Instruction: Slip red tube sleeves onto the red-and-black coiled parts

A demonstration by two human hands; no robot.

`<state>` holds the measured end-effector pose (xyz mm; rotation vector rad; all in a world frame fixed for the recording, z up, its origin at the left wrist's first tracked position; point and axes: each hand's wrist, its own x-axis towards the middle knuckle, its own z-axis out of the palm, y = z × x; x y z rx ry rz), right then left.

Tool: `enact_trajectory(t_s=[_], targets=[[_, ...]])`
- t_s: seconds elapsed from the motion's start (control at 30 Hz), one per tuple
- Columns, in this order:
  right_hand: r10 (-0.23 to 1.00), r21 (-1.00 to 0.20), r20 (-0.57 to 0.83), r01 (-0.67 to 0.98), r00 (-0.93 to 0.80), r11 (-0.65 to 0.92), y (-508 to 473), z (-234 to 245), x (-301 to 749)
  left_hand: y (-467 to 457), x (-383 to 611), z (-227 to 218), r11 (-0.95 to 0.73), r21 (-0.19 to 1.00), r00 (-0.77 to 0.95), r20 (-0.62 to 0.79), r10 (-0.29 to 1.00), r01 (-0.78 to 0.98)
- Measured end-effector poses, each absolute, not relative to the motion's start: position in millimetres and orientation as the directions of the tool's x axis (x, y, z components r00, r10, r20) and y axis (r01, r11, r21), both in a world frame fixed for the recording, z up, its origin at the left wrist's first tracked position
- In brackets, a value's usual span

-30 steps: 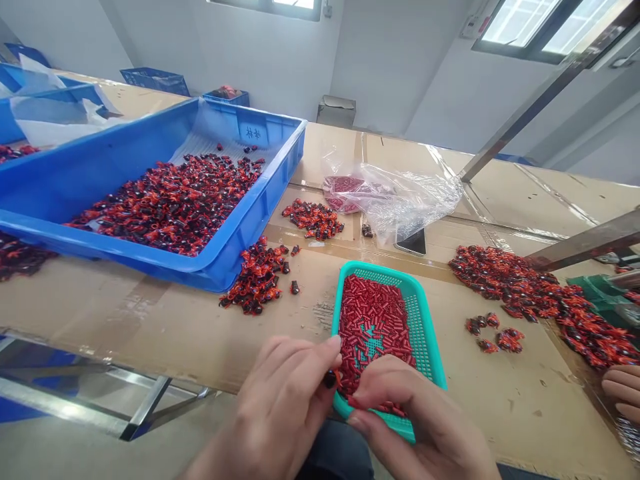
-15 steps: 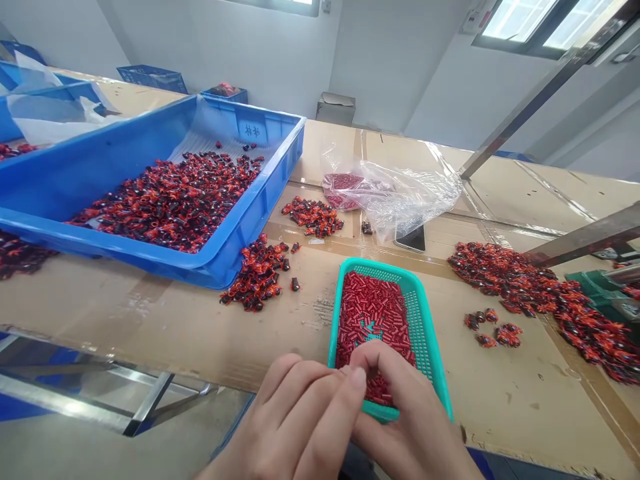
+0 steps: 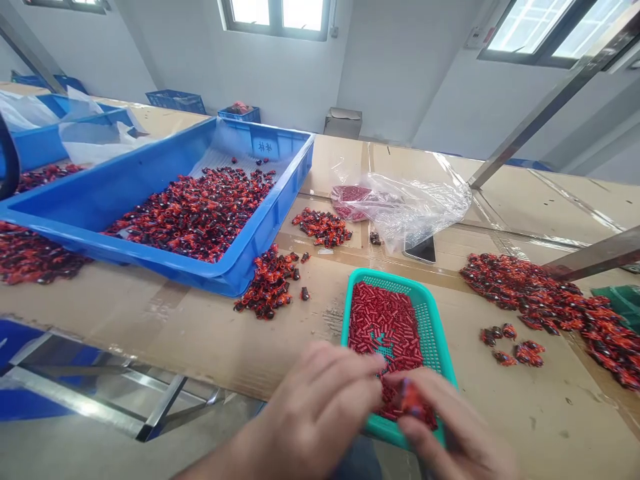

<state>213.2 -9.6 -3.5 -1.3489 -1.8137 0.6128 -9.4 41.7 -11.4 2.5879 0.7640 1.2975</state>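
One pair of bare hands, at the near edge of a cardboard-covered table [image 3: 195,327], both over the near end of a green basket [image 3: 437,333]. Right hand [image 3: 457,427]: thumb and fingers pinched on a red-orange piece [image 3: 411,399], blurred, with a bluish fleck, held above the basket. Left hand [image 3: 323,407]: fingers bent and drawn together, tips just beside the right hand's; whether anything lies in its grip cannot be told. Green basket: rectangular, perforated walls, holding a layer of short dark-red tubes [image 3: 383,313], the mesh floor showing through near the middle. Left of the basket: one loose black piece [image 3: 305,293], and near it a pile of red-and-black pieces [image 3: 270,283] against the corner of a large blue tray [image 3: 227,270]. Tray contents: a broad spread of like pieces [image 3: 195,213], partly on a pale liner [image 3: 220,147]. Beyond the basket: a small heap of red-and-black pieces [image 3: 324,228]; a clear plastic bag [image 3: 425,200] with dark-red contents at its left end; a flat device with a dark face [image 3: 423,249], partly beneath the bag. Right of the basket: a small cluster of red-and-black pieces [image 3: 517,350], and farther over, a long heap of the same [image 3: 530,290] running toward the frame edge, beside a green object [image 3: 620,303] only partly seen. Far left: a further heap [image 3: 40,257] by the tray.
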Motion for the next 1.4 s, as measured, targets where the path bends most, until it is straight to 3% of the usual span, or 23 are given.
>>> enact_trajectory(t_s=[0.1,0.17,0.27,0.4,0.5,0.63,0.73,0.8,0.97,1.2,1.4], targets=[[0.905,-0.549,0.395,0.831,0.16,0.093,-4,-17,255,79,-24,-17,-0.744,0.217,0.554,0.545,0.629,0.632],[0.872,-0.409,0.419,0.91,0.253,-0.067,2,-31,287,103,-35,-25,-0.701,0.172,0.565,0.474,0.675,0.692],[0.88,-0.255,0.389,0.95,0.272,-0.181,8,-55,327,132,-46,-36,-0.69,0.193,0.584,0.404,0.704,0.698],[0.869,-0.201,0.409,0.957,0.277,-0.211,4,-68,340,141,-48,-35,-0.697,0.317,0.57,0.409,0.713,0.644],[0.863,-0.245,0.483,0.969,0.148,-0.029,-2,-53,315,124,-41,-23,-0.687,0.473,0.514,0.456,0.727,0.552],[0.866,-0.239,0.436,0.897,-0.244,0.372,0,-27,265,89,-29,-10,-0.618,0.682,0.424,0.462,0.779,0.392],[0.876,-0.132,0.351,0.908,-0.332,0.397,9,-26,244,68,-22,-9,-0.457,0.873,0.381,0.37,0.848,0.169],[0.877,-0.091,0.344,0.918,-0.335,0.386,15,-32,240,57,-20,-9,-0.366,0.926,0.336,0.318,0.887,0.089],[0.863,-0.107,0.358,0.903,-0.356,0.417,22,-39,241,35,-15,-3,-0.436,0.895,0.205,0.411,0.888,0.098],[0.855,-0.263,0.4,0.852,-0.33,0.452,18,-28,237,27,-15,2,-0.638,0.76,0.283,0.589,0.757,0.126],[0.853,-0.27,0.39,0.843,-0.347,0.466,22,-30,237,20,-16,5,-0.676,0.705,0.283,0.618,0.733,0.212]])
